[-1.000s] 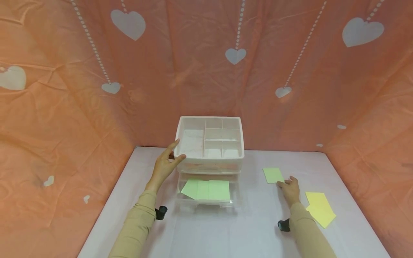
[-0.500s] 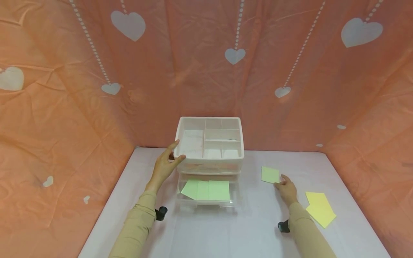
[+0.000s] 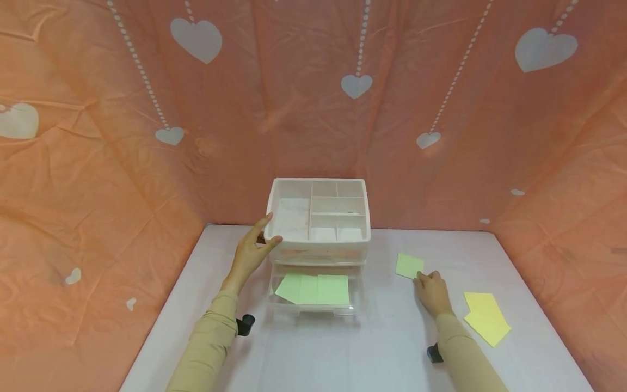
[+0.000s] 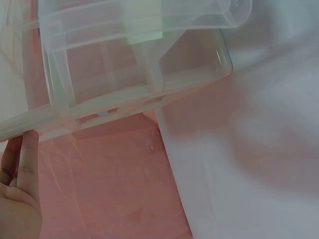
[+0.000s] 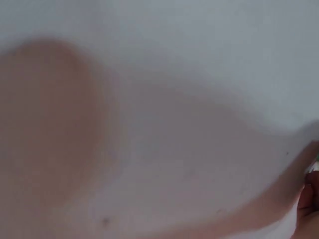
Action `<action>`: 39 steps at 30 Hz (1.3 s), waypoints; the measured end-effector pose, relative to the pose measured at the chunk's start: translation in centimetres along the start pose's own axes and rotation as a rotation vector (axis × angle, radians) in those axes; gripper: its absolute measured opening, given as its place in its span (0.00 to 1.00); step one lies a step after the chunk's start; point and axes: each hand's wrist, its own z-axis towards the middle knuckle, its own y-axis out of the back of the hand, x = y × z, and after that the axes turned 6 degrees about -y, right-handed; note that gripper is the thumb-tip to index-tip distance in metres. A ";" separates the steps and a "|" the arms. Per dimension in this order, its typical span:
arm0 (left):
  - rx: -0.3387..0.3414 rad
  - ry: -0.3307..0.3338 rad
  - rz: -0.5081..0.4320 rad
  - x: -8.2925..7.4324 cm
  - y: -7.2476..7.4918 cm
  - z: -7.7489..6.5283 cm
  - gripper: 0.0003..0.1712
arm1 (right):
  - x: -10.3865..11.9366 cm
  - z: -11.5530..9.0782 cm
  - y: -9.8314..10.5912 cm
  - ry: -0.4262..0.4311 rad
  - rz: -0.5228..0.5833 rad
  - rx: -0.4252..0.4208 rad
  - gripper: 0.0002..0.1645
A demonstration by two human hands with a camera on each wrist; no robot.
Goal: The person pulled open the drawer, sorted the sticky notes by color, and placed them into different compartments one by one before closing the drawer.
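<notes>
In the head view, a white drawer organizer (image 3: 318,251) stands near the back wall, with a divided tray on top. Its lower clear drawer (image 3: 360,294) is pulled out, and several green sticky notes (image 3: 313,289) lie in it. My left hand (image 3: 249,255) grips the organizer's left front corner, thumb and index finger at the rim. To the right, my right hand (image 3: 434,291) pinches the near right corner of a green sticky note pad (image 3: 409,264) on the table. In the right wrist view, only part of that hand shows at the right edge.
Yellow sticky notes (image 3: 490,321) lie overlapping on the white table (image 3: 392,348), right of my right hand. An orange cloth with white hearts (image 3: 313,109) encloses the back and both sides. Black wrist cameras (image 3: 245,325) hang under the sleeves.
My right hand has moved slightly left and its fingertips have closed at the green pad's corner. The pad has turned and slid a little left. My left hand has stayed in place.
</notes>
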 end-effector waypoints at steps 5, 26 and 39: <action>0.001 0.014 0.007 0.0 0.1 -0.1 0.38 | -0.3 -0.2 -0.1 0.102 -0.097 -0.055 0.22; -0.008 0.015 -0.005 -0.2 0.2 -0.2 0.37 | -0.5 -0.7 -0.4 0.120 -0.012 -0.074 0.19; -0.003 0.009 0.001 -0.3 0.0 0.0 0.38 | -0.7 0.8 0.7 -0.179 0.220 0.165 0.26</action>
